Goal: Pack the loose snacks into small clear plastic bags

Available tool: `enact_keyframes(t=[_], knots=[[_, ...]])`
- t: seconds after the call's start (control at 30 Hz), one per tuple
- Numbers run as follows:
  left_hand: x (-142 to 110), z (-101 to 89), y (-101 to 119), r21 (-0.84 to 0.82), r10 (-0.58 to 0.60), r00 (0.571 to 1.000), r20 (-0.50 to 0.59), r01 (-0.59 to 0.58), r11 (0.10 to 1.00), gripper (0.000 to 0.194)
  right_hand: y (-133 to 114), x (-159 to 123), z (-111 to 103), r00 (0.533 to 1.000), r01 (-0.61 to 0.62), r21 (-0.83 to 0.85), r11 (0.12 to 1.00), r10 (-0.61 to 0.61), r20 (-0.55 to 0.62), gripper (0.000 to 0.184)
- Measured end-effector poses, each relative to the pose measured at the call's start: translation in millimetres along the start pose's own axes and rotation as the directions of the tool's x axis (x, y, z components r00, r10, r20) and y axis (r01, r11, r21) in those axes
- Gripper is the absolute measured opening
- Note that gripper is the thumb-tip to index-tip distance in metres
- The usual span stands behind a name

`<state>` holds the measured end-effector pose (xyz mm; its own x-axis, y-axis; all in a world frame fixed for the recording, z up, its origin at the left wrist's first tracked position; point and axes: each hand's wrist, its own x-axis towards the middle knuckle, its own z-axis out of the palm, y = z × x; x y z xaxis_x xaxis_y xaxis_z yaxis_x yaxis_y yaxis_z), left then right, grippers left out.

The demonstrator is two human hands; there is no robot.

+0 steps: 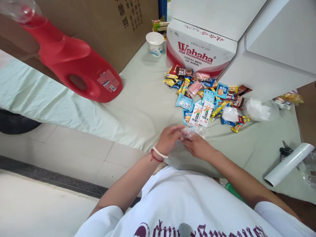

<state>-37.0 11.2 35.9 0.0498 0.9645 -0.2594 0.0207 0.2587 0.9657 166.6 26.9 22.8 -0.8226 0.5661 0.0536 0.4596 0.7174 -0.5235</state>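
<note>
My left hand (169, 138) and my right hand (197, 144) meet just above the near edge of the cloth-covered table (138, 108). Both pinch a small clear plastic bag (194, 131) between their fingertips. My left wrist wears a white band and a red string. Just beyond the hands lies a pile of several wrapped snacks (204, 97) in blue, yellow, pink and brown packets. Two white snack packets (201, 114) lie nearest the bag.
A large red jug (74, 64) lies on its side at the left. A white Wahaha carton (199, 49) and a paper cup (155, 43) stand behind the snacks. Crumpled clear bags (259, 110), a film roll (287, 164) and scissors (285, 151) are at the right.
</note>
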Motion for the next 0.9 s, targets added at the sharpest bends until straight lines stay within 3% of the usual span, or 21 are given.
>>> enact_keyframes(t=[0.07, 0.1, 0.17, 0.2, 0.23, 0.33, 0.43, 0.53, 0.63, 0.7, 0.77, 0.83, 0.9], knots=[[4, 22.1, -4, 0.288, 0.132, 0.99, 0.053, -0.141, 0.947, 0.033, 7, -11, -2, 0.978, -0.072, 0.096, 0.993, 0.089, -0.186, 0.032], [5, 30.2, -6, 0.447, 0.198, 0.976, 0.095, -0.219, 0.867, 0.033, 11, -17, -3, 0.934, -0.169, 0.098, 0.981, 0.191, -0.301, 0.031], [5, 40.4, -11, 0.678, 0.283, 0.944, 0.168, -0.319, 0.663, 0.031, 21, -30, -3, 0.768, -0.43, 0.068, 0.9, 0.405, -0.496, 0.027], [3, 43.0, -13, 0.746, 0.299, 0.937, 0.179, -0.328, 0.58, 0.029, 25, -35, -3, 0.703, -0.529, 0.04, 0.848, 0.464, -0.539, 0.027], [2, 44.7, -15, 0.794, 0.309, 0.936, 0.168, -0.314, 0.52, 0.027, 28, -39, -2, 0.678, -0.587, 0.008, 0.81, 0.497, -0.542, 0.026], [-1, 48.5, -17, 0.87, 0.345, 0.932, 0.115, -0.262, 0.418, 0.018, 27, -42, -3, 0.695, -0.61, 0.003, 0.792, 0.538, -0.477, 0.016], [0, 54.5, -19, 0.879, 0.354, 0.924, 0.146, -0.286, 0.382, 0.018, 14, -28, -11, 0.695, -0.59, 0.085, 0.803, 0.559, -0.453, 0.018], [3, 54.7, -24, 0.82, 0.342, 0.924, 0.168, -0.324, 0.473, 0.024, 5, -2, -15, 0.81, -0.474, 0.101, 0.875, 0.478, -0.339, 0.021], [5, 39.5, -33, 0.652, 0.37, 0.927, 0.066, -0.321, 0.687, 0.029, 10, 16, -9, 0.892, -0.335, 0.176, 0.926, 0.371, -0.257, 0.028], [5, 25.3, -39, 0.47, 0.308, 0.943, -0.122, -0.218, 0.855, 0.036, 15, 18, -2, 0.91, -0.269, 0.247, 0.931, 0.329, -0.251, 0.03], [4, 15.6, -41, 0.242, 0.145, 0.953, -0.265, -0.08, 0.967, 0.033, 15, 13, 4, 0.923, -0.224, 0.28, 0.933, 0.295, -0.245, 0.028], [-1, 15.3, -36, 0.046, 0.016, 0.961, -0.275, -0.004, 0.999, 0.024, 10, 5, 11, 0.933, -0.205, 0.255, 0.945, 0.267, -0.24, 0.039], [-8, 24.4, -23, -0.085, 0.0, 0.975, -0.224, -0.019, 0.996, 0.023, 2, -3, 17, 0.915, -0.238, 0.189, 0.953, 0.285, -0.284, 0.058]])
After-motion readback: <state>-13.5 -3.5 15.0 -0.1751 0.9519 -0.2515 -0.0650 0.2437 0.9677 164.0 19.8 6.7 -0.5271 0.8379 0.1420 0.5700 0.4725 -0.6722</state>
